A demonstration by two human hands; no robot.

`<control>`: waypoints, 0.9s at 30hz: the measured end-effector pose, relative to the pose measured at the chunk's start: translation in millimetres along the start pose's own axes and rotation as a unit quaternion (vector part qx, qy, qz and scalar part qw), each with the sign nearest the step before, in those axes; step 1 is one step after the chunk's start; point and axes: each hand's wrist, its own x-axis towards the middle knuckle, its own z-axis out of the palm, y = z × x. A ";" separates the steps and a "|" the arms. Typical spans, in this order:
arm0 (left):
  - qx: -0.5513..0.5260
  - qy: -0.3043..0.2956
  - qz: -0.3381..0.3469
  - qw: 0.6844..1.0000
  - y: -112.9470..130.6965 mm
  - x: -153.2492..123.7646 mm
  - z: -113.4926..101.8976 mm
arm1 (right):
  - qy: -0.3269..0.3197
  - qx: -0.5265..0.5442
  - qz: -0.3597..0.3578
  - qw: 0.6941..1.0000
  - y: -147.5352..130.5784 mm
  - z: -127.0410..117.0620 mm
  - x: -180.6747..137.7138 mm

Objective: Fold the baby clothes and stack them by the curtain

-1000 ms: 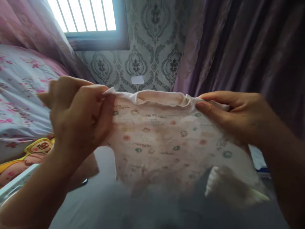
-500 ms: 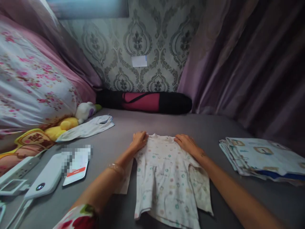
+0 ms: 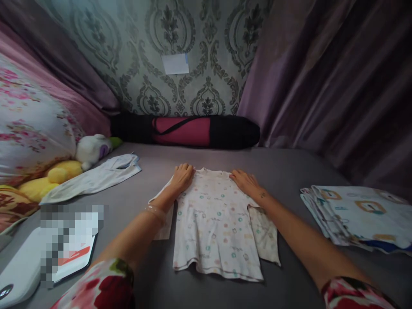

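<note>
A small white long-sleeved baby shirt [image 3: 216, 221], printed with little green, pink and tan figures, lies spread on the grey sheet with its collar away from me. My left hand [image 3: 182, 177] is closed on its left shoulder, and my right hand [image 3: 246, 183] grips the right shoulder. The fingertips of both hands are partly hidden. My left forearm covers much of the left sleeve. The right sleeve [image 3: 264, 234] hangs down beside the body of the shirt, partly behind my right forearm.
Folded printed cloths [image 3: 360, 216] are stacked at the right. Another pale garment [image 3: 93, 179] lies at the left near plush toys [image 3: 92, 150]. A phone [image 3: 77, 253] and a white power bank [image 3: 24, 262] rest at the front left. A black and pink roll bag [image 3: 183, 131] lies along the wall.
The shirt's body now lies flatter, its hem straighter and wholly in view. Both hands stay at the shoulders. The camera view has shifted, so the things at the left appear further left.
</note>
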 end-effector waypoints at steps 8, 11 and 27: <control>-0.154 -0.070 -0.047 0.984 4.4 22.3 -9.2 | -0.019 0.149 -0.042 0.988 -9.9 5.0 38.3; -0.184 -0.091 -0.037 0.978 14.9 27.4 -11.5 | -0.025 0.149 -0.023 0.988 -18.8 8.9 47.3; -0.049 0.009 -0.102 0.994 45.6 21.3 14.1 | 0.132 0.044 0.077 0.987 -40.8 33.3 39.4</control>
